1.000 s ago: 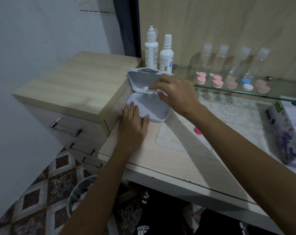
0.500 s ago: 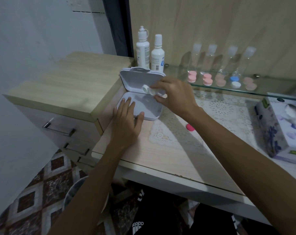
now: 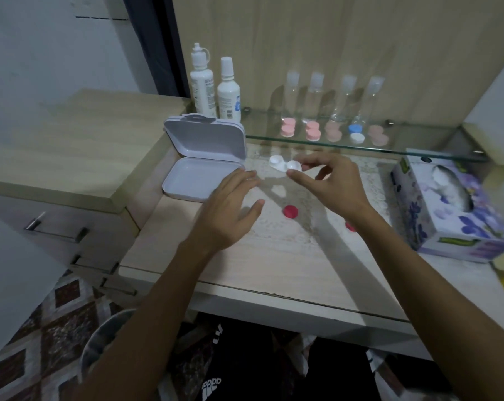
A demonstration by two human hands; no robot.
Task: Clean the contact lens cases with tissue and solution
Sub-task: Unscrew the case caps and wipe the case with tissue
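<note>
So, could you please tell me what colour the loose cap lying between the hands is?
The cap is red, seen in the head view.

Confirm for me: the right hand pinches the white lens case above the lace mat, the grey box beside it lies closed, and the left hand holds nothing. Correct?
Not quite. The head view shows the grey box open, lid up. The right hand does pinch the white lens case above the lace mat; the left hand holds nothing.

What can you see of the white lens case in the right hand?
The white lens case is a small plastic piece: two round cups joined side by side, both without caps. The right hand pinches its right cup between thumb and fingers, holding it above the lace mat, just right of the open grey box.
</note>
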